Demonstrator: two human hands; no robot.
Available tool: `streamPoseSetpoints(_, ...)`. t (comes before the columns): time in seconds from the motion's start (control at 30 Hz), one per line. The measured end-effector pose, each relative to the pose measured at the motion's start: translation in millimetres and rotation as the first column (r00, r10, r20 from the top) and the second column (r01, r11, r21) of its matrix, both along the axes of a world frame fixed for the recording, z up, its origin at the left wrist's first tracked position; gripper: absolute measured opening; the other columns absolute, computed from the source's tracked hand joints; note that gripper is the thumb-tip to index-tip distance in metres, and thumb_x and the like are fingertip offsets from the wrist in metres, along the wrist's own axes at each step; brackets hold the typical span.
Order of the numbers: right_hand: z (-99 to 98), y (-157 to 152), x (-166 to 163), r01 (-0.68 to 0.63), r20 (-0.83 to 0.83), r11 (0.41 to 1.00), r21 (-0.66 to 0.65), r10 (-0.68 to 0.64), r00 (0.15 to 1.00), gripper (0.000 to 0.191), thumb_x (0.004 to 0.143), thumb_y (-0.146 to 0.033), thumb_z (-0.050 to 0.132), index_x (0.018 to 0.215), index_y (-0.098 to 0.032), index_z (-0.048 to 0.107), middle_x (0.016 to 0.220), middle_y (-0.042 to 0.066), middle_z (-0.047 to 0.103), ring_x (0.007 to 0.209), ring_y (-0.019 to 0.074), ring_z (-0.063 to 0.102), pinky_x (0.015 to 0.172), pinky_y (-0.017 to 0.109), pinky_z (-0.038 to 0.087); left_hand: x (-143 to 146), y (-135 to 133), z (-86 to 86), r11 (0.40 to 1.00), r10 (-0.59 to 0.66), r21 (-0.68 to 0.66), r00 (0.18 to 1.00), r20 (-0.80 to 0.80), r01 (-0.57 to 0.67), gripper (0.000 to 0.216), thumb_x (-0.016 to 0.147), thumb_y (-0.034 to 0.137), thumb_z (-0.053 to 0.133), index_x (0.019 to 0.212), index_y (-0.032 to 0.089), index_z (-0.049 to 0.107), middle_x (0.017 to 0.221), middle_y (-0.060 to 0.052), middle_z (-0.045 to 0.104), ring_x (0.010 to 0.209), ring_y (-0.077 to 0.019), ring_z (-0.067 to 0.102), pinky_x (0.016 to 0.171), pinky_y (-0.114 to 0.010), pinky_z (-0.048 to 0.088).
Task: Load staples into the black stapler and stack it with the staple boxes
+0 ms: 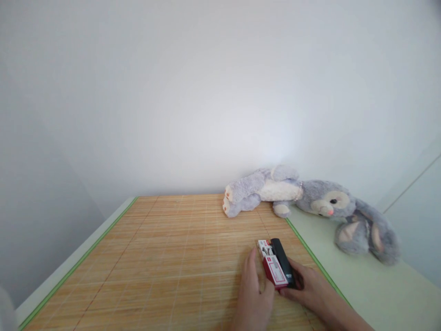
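Note:
A black stapler (281, 257) lies on the bamboo mat, pointing away from me and slightly left. Close against its left side are a red-and-white box (275, 272) and, farther off, a small white box (264, 247) with a printed picture. My right hand (310, 287) grips the stapler's near end from the right, its thumb by the near edge of the red-and-white box. My left hand (254, 292) is at the left of the boxes, fingers stretched forward and thumb apart at the box's near corner. Whether its fingertips press on the boxes is unclear.
A grey plush rabbit (324, 197) lies on its side along the back right, against the white wall (193, 101). The bamboo mat (165, 257) has a green edge and covers most of the pale table (386, 294).

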State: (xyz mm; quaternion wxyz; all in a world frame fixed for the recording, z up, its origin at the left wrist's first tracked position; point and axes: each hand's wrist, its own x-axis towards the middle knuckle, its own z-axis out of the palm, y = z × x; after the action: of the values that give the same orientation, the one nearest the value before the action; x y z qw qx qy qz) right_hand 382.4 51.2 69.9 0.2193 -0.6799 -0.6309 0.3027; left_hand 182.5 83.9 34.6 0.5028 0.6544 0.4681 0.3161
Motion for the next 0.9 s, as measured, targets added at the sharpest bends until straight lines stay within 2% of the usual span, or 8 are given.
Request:
streamPoseSetpoints(0.1, 4.1, -0.8, -1.2, -0.009, -0.008, 1.0, -0.007, 0.009, 1.0, 0.065, 0.071, -0.038, 0.072, 0.134, -0.023, 0.063, 0.095, 0.001, 0.077, 0.083, 0.0254, 0.066, 0.073, 0.03, 0.047, -32.7, 15.4, 5.8, 0.952, -0.16, 0.226, 0.967, -0.198, 0.204, 0.084, 0.079, 0.028, 0.066, 0.158, 0.021, 0.036, 0.166, -0.004, 0.032, 0.154, -0.0245, 0.026, 0.13, -0.039, 0.017)
streamPoseSetpoints(0.17, 7.3, -1.0, -2.0, -0.016, -0.001, 1.0, -0.01, 0.016, 1.0, 0.06, 0.073, -0.039, 0.071, 0.131, -0.023, 0.065, 0.092, 0.001, 0.076, 0.08, 0.0242, 0.065, 0.071, 0.029, 0.046, -41.9, 23.5, 10.2, 0.908, -0.225, 0.293, 0.938, -0.263, 0.3, 0.086, 0.077, 0.033, 0.072, 0.156, 0.025, 0.039, 0.164, -0.002, 0.037, 0.152, -0.0262, 0.031, 0.13, -0.042, 0.02)
streamPoseSetpoints(0.23, 9.7, -1.0, -2.7, -0.02, 0.018, 1.0, -0.013, 0.02, 1.0, 0.058, 0.073, -0.04, 0.07, 0.128, -0.023, 0.066, 0.089, 0.0, 0.075, 0.078, 0.0232, 0.065, 0.07, 0.028, 0.045, -42.9, 28.0, 13.1, 0.881, -0.246, 0.332, 0.925, -0.289, 0.338, 0.086, 0.078, 0.037, 0.075, 0.156, 0.03, 0.04, 0.162, -0.001, 0.04, 0.15, -0.0266, 0.034, 0.129, -0.044, 0.022)
streamPoseSetpoints(0.57, 10.4, -1.0, -6.2, -0.005, 0.031, 1.0, 0.003, 0.005, 1.0, 0.057, 0.073, -0.04, 0.07, 0.127, -0.024, 0.067, 0.094, 0.001, 0.077, 0.082, 0.0248, 0.066, 0.072, 0.029, 0.047, -37.9, 28.9, 10.1, 0.854, -0.212, 0.401, 0.925, -0.315, 0.333, 0.078, 0.081, 0.036, 0.074, 0.153, 0.031, 0.043, 0.159, 0.0, 0.045, 0.146, -0.0248, 0.04, 0.128, -0.044, 0.026)
streamPoseSetpoints(0.77, 9.0, -0.9, -6.9, 0.013, 0.065, 1.0, -0.01, -0.013, 0.998, 0.055, 0.072, -0.043, 0.071, 0.125, -0.024, 0.068, 0.089, 0.001, 0.076, 0.082, 0.0257, 0.067, 0.073, 0.03, 0.048, -37.6, 30.1, 8.5, 0.851, -0.204, 0.411, 0.927, -0.314, 0.326, 0.079, 0.08, 0.033, 0.075, 0.152, 0.032, 0.044, 0.159, 0.0, 0.046, 0.146, -0.0239, 0.042, 0.128, -0.044, 0.027)
streamPoseSetpoints(0.83, 8.1, -1.7, -7.1, 0.015, 0.057, 1.0, -0.007, -0.015, 0.998, 0.064, 0.073, -0.043, 0.072, 0.133, -0.025, 0.063, 0.091, 0.001, 0.076, 0.082, 0.0256, 0.067, 0.073, 0.031, 0.048, -37.3, 28.8, 9.5, 0.848, -0.209, 0.412, 0.925, -0.316, 0.332, 0.078, 0.081, 0.034, 0.074, 0.153, 0.031, 0.044, 0.159, 0.0, 0.046, 0.146, -0.0246, 0.041, 0.128, -0.046, 0.026)
streamPoseSetpoints(0.9, 6.0, -4.6, -6.5, 0.037, 0.045, 0.999, 0.004, -0.037, 0.998, 0.079, 0.073, -0.045, 0.072, 0.147, -0.025, 0.051, 0.09, 0.0, 0.074, 0.081, 0.0248, 0.067, 0.073, 0.031, 0.048, -39.6, 26.5, 9.1, 0.848, -0.205, 0.411, 0.922, -0.328, 0.334, 0.077, 0.083, 0.034, 0.072, 0.153, 0.029, 0.043, 0.159, -0.001, 0.045, 0.147, -0.0246, 0.04, 0.129, -0.046, 0.026)
